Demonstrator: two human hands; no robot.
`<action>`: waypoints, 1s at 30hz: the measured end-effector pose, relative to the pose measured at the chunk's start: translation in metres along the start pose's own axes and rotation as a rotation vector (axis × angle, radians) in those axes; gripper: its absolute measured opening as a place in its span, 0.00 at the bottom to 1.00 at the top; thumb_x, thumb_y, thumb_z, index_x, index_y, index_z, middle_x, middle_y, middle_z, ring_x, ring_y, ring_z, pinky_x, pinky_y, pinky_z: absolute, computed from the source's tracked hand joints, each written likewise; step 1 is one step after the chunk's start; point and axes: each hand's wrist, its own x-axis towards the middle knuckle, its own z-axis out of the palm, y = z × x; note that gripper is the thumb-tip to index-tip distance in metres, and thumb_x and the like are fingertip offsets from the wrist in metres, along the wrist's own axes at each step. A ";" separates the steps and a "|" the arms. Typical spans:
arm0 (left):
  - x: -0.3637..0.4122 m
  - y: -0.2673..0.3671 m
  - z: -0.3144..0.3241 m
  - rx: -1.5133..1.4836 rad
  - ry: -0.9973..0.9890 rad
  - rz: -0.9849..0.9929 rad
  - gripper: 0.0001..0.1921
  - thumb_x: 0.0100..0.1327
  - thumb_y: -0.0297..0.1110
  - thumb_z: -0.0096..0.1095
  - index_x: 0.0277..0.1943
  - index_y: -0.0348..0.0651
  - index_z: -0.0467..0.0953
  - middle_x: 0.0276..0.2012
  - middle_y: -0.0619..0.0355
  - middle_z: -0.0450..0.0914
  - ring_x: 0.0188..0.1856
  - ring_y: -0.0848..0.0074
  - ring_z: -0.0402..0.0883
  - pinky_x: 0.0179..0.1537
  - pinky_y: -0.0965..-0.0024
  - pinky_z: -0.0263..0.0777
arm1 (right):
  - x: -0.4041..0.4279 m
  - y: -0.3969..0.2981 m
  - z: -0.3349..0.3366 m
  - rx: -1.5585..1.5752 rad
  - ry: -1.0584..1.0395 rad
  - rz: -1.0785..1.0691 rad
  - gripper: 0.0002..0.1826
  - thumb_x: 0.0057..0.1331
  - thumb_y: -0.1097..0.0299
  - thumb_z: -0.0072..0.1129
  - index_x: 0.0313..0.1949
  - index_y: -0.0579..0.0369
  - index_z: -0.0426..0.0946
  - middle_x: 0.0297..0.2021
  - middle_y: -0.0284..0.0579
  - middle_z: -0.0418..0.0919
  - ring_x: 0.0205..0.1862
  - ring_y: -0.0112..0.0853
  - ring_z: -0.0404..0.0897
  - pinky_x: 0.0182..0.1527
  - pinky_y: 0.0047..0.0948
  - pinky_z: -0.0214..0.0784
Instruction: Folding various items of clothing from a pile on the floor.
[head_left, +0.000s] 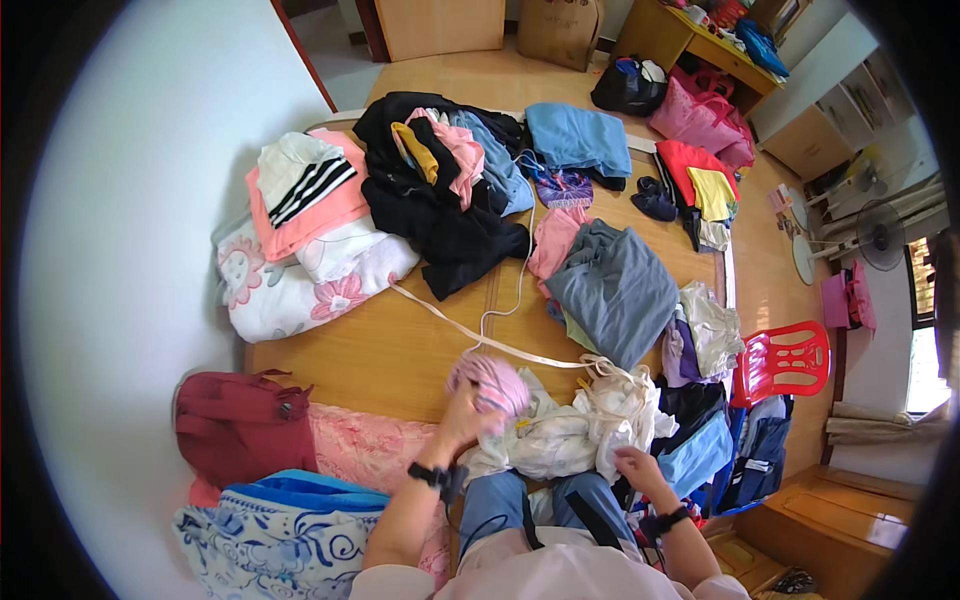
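Note:
My left hand (474, 420) is closed around a bundled pink striped cloth (491, 384), blurred by motion, above the wooden platform. My right hand (637, 466) holds nothing that I can see, its fingers loosely bent at the edge of the white plastic bags (555, 439) in front of my knees. A pale strap (480, 337) runs from these bags across the boards to the folded floral quilt (330, 289). Beyond the bags, a grey-blue garment (615, 285) lies partly over a pink one (556, 240).
Black clothes (450, 232) lie heaped at the platform's middle. A maroon bag (244, 427) and a blue-and-white patterned blanket (292, 532) are at left. A red plastic chair (784, 361) stands at right, near a pale blue cloth (694, 454). A thin white cable (525, 262) crosses the boards.

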 end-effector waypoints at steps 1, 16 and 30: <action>-0.020 0.010 0.011 0.147 -0.084 0.005 0.22 0.43 0.30 0.66 0.43 0.36 0.72 0.52 0.47 0.71 0.50 0.67 0.73 0.49 0.67 0.68 | 0.014 -0.009 0.010 0.240 -0.165 0.001 0.20 0.64 0.60 0.51 0.48 0.63 0.70 0.40 0.45 0.77 0.39 0.31 0.77 0.41 0.25 0.70; -0.082 0.157 0.072 0.108 -0.404 0.409 0.07 0.54 0.24 0.60 0.37 0.38 0.74 0.56 0.46 0.63 0.47 0.69 0.71 0.47 0.73 0.67 | -0.012 -0.209 -0.037 1.307 -0.551 -0.324 0.14 0.63 0.70 0.50 0.48 0.57 0.68 0.37 0.41 0.77 0.36 0.28 0.78 0.39 0.24 0.71; 0.005 0.258 0.089 0.334 0.039 0.603 0.06 0.49 0.25 0.64 0.32 0.36 0.78 0.15 0.64 0.69 0.19 0.88 0.63 0.21 0.81 0.57 | -0.066 -0.226 -0.172 0.618 0.135 -0.757 0.08 0.58 0.78 0.48 0.38 0.58 0.72 0.30 0.28 0.71 0.34 0.16 0.69 0.38 0.16 0.62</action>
